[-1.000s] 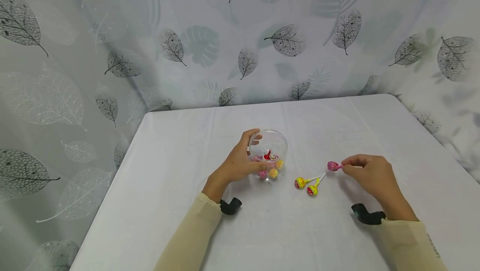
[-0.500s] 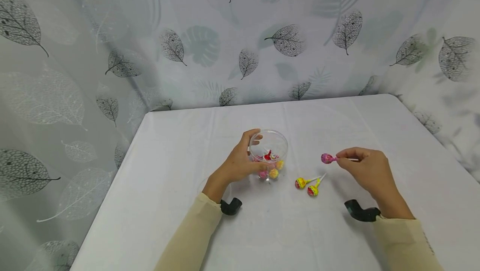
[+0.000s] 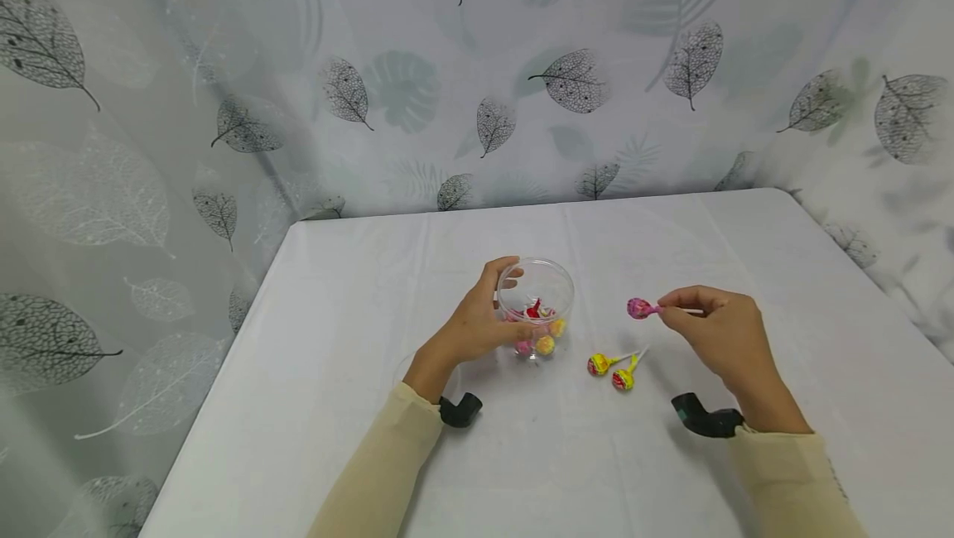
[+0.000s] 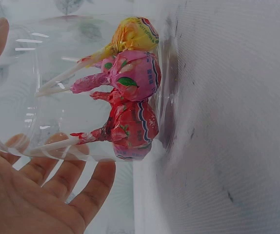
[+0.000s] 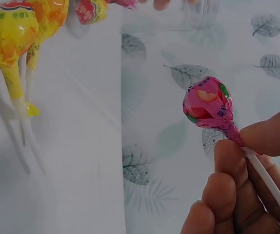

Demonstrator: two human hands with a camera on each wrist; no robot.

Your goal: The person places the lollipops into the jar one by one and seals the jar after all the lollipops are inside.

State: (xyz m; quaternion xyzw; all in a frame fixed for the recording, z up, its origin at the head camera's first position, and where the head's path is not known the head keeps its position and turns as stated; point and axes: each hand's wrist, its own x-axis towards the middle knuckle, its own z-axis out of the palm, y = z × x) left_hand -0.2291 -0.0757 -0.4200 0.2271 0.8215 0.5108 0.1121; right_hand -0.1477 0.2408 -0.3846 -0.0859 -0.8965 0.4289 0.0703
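Observation:
My left hand [image 3: 477, 324] wraps around a clear plastic jar [image 3: 535, 290] standing on the white table; its fingers [image 4: 57, 180] show through the jar wall [image 4: 13, 97]. Inside lie several wrapped lollipops [image 4: 132, 102], pink, red and yellow. My right hand [image 3: 719, 331] pinches the white stick of a pink lollipop [image 3: 638, 308] and holds it above the table, to the right of the jar. The pink lollipop [image 5: 209, 105] points away from my fingertips [image 5: 264, 136]. Two yellow lollipops [image 3: 611, 369] lie on the cloth between my hands.
A white cloth covers the table [image 3: 373, 290], which ends at a leaf-print curtain [image 3: 477, 74] behind and on both sides. The two yellow lollipops [image 5: 13, 39] lie close to the jar's right side. A clear lid [image 3: 402, 368] seems to lie under my left wrist.
My right hand has lifted the pink lollipop off the table and carried it left, toward the jar. The left hand and jar have stayed still.

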